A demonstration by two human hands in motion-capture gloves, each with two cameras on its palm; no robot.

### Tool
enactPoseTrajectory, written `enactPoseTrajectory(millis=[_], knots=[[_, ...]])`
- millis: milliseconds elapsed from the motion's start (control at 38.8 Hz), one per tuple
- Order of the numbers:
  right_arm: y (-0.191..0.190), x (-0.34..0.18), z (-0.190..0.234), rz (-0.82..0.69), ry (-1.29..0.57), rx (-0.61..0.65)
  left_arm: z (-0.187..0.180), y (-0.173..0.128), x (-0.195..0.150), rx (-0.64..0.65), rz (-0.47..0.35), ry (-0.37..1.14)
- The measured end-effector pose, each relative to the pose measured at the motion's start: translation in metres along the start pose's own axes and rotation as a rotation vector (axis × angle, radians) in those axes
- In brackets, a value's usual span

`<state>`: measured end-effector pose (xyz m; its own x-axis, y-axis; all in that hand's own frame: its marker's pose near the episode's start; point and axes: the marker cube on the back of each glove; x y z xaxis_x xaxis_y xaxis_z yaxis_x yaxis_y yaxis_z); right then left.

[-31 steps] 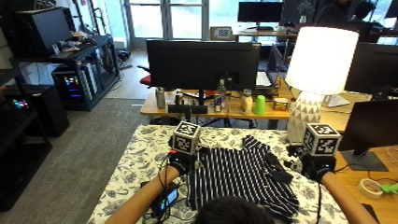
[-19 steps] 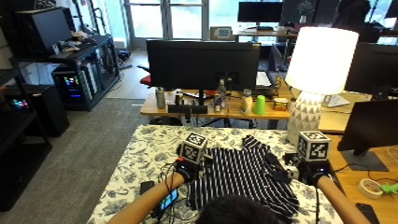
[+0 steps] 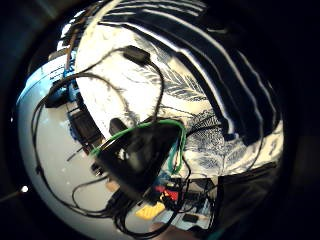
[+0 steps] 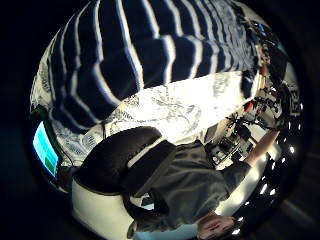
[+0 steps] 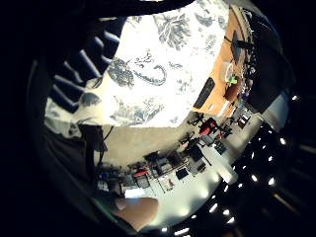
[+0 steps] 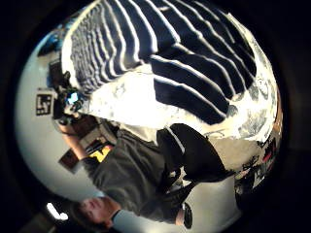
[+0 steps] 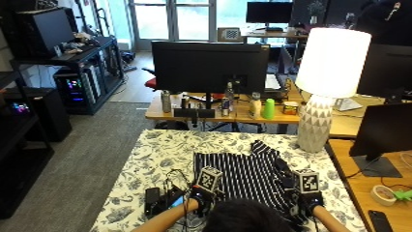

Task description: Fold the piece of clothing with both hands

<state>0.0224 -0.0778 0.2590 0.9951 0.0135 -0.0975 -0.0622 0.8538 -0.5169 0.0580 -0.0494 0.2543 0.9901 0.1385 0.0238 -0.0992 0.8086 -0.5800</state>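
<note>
A dark garment with thin white stripes (image 7: pixel 248 176) lies spread on the floral tablecloth (image 7: pixel 161 154), one sleeve pointing toward the lamp. My left hand (image 7: pixel 201 197) is at the garment's near left corner. At its near right edge is my right hand (image 7: pixel 309 205), and my head hides the hem between them. The left thumb side palm view shows the striped garment (image 4: pixel 150 50) stretching away over the cloth. It shows the same way in the right thumb side palm view, striped garment (image 6: pixel 184 53). Whether either hand holds the fabric is hidden.
A tall white lamp (image 7: pixel 325 87) stands at the table's far right corner. Small black devices and cables (image 7: pixel 161 195) lie by my left hand. A desk with a monitor (image 7: pixel 209 60) and bottles stands beyond the table. A tape roll (image 7: pixel 384 194) sits on the right-hand desk.
Both hands have drawn back toward me, from the middle of the garment to its near edge. The garment lies much as before.
</note>
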Motion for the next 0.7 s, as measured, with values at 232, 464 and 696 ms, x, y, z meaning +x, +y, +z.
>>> enactPoseTrajectory(millis=[232,464,696], knots=[[-0.044,-0.002,0.031,-0.051,0.058,0.119,0.006,-0.01,0.01,0.233,0.082,-0.03],[-0.039,-0.01,0.02,-0.065,0.166,0.354,0.001,-0.022,0.007,0.401,-0.022,-0.203],[-0.022,-0.01,0.01,-0.136,0.173,0.187,-0.004,0.01,0.005,0.346,0.026,-0.191]])
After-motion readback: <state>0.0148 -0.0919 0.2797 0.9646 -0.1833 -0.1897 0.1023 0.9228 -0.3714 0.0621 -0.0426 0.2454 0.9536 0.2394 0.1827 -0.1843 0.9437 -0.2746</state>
